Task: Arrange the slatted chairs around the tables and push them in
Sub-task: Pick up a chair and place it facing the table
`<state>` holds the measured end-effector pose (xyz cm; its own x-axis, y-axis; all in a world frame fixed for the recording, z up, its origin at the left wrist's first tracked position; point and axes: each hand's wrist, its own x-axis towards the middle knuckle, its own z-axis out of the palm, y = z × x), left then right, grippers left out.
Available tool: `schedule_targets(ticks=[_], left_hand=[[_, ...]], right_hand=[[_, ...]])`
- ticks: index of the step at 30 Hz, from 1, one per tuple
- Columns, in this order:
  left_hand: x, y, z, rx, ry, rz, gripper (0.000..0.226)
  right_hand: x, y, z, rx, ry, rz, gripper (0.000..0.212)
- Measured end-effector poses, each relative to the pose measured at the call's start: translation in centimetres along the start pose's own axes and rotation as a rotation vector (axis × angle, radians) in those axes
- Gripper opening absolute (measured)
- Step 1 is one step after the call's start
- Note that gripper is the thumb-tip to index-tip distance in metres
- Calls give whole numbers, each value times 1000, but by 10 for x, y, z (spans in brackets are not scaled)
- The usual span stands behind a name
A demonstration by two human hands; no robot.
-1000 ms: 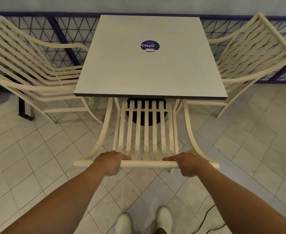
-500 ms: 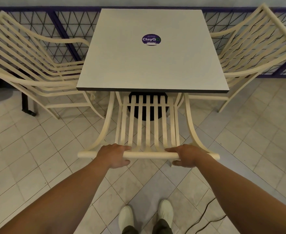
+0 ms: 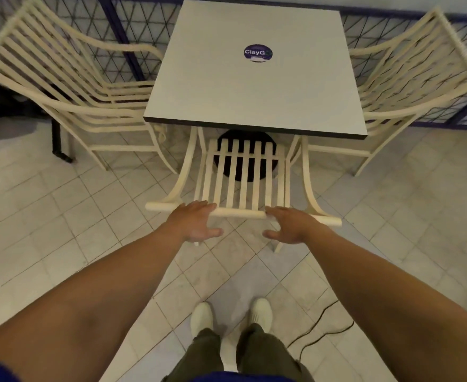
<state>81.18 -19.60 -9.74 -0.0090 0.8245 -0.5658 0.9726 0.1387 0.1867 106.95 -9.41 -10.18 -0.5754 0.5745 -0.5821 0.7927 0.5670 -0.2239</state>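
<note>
A cream slatted chair (image 3: 243, 177) stands in front of me, its seat tucked under the near edge of the square grey table (image 3: 254, 86). My left hand (image 3: 195, 224) lies over the left part of the chair's top rail with fingers spread and straight. My right hand (image 3: 291, 224) lies over the right part of the rail, fingers likewise loose. Neither hand grips the rail. Two more slatted chairs flank the table, one on the left (image 3: 70, 86) and one on the right (image 3: 408, 86), both drawn up to its sides.
A purple mesh railing (image 3: 122, 31) runs behind the table and chairs. The table's black round base (image 3: 227, 144) shows through the chair slats. A black cable (image 3: 320, 329) lies on the tiled floor by my right foot. A dark post base (image 3: 59, 144) stands at left.
The chair slid further under the table. Both hands, which gripped the top rail before, have uncurled and now lie loosely over it.
</note>
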Motion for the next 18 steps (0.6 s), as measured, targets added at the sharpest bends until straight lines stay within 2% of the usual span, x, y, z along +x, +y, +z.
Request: schedule_targets(ticks=[5,8,10,14,18], left_hand=[[-39,3,-10,-89,20,-67,83],[-84,-23,1,-189,75,-226,86],[-86,-23,3,-219,27,-205,85],[-128,-32,13,-293,11,-272,80],[-184,-64,38,-405,66,-388,79]], right_hand=[[-3,-37,-21,-8,-5,-79,76],[-5,-95,-42,-109,-17,-250,65],[-2,-100,-46,-105,-58,-270,58],[8,-135,-42,-185,-123,-297,78],[10,-209,-38,-295,-161,-431,79]])
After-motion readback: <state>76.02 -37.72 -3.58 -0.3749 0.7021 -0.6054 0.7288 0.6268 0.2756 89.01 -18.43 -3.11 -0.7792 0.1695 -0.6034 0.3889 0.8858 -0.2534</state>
